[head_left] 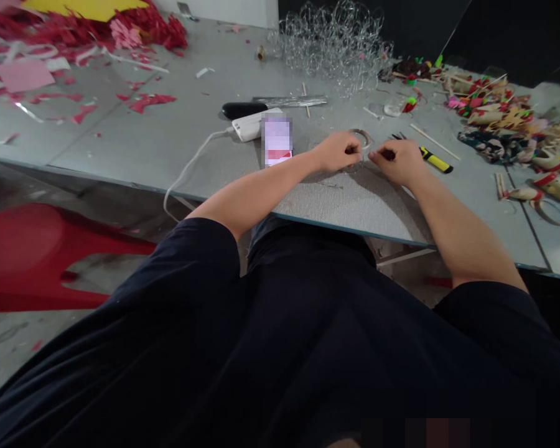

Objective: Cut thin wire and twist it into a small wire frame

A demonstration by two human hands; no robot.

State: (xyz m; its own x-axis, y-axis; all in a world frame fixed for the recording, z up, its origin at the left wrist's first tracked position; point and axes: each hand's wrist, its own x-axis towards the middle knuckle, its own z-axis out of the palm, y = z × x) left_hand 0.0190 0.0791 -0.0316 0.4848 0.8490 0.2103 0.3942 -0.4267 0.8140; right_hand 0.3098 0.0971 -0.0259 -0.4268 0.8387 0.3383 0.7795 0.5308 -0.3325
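Observation:
My left hand (340, 153) and my right hand (400, 163) are close together over the table edge, a small gap between their fingertips. Both are closed in a pinch. Whatever they hold is too thin or too hidden to make out. A tan ring like a tape roll (363, 137) lies just behind the gap. Beside my right hand rests a yellow and black utility knife (437, 160). To the left of my left hand is a phone (277, 140) with its screen lit, against a white power bank (249, 127) with a cable.
Behind the hands lies a heap of curled silvery wire (331, 43), with a bundle of straight wire (292, 101) in front. Small decorated craft pieces (499, 118) crowd the right. Red paper scraps (152, 101) litter the left. A red stool (32, 249) stands below the table's left edge.

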